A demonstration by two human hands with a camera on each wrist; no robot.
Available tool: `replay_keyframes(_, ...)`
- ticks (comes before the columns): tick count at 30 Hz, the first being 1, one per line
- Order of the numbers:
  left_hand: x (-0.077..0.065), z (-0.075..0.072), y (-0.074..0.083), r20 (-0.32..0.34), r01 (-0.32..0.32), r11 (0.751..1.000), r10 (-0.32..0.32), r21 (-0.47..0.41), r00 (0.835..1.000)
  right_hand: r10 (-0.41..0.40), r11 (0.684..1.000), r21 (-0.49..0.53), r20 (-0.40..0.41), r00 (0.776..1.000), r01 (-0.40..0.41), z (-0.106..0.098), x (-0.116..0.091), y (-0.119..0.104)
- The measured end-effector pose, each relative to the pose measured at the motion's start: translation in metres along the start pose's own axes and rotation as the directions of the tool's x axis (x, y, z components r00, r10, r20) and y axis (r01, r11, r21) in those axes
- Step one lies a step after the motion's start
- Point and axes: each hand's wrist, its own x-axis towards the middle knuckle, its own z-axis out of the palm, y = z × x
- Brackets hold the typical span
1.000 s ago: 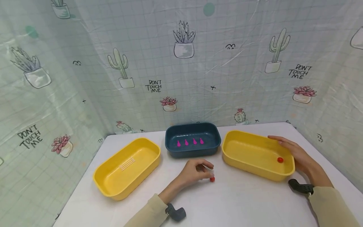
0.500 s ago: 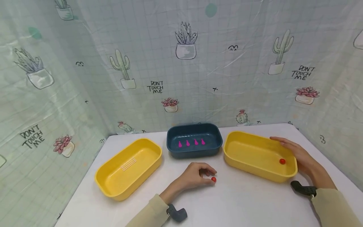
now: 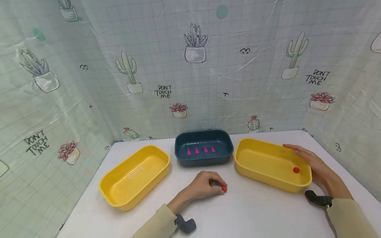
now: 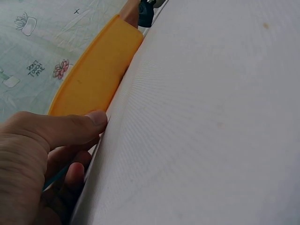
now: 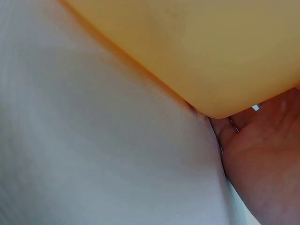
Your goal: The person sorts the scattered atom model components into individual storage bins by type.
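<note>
Near the middle of the table my left hand pinches a small red ball between thumb and fingertips, low at the white tabletop. In the left wrist view the thumb hides the ball. On the right, my right hand rests along the outside of the right yellow bin, its fingers stretched along the far corner. A second red ball lies inside that bin near its right end. The right wrist view has the palm beside the bin's wall.
A dark blue bin at the back centre holds several pink pear-shaped pieces. At left, a slanted yellow bin holds several thin pale sticks. A patterned curtain surrounds the white table.
The left hand's fingers spread apart around the red ball, then came together on it. The right hand stayed at the yellow bin. The head view shifted slightly.
</note>
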Motion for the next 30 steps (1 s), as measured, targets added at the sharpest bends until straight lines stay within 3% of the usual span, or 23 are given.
replay_keyframes(20,-0.0014,-0.0031,0.004,0.013,0.013,0.994,-0.011,-0.111,1.0,0.006,1.0,0.013,0.011,1.0,-0.006,-0.0008,-0.0017,-0.0017)
replay_keyframes(30,-0.0007,-0.003,0.0033,-0.011,0.08,0.975,-0.084,-0.206,0.996,-0.011,1.0,0.012,0.01,1.0,0.01,-0.0004,0.0005,0.0002)
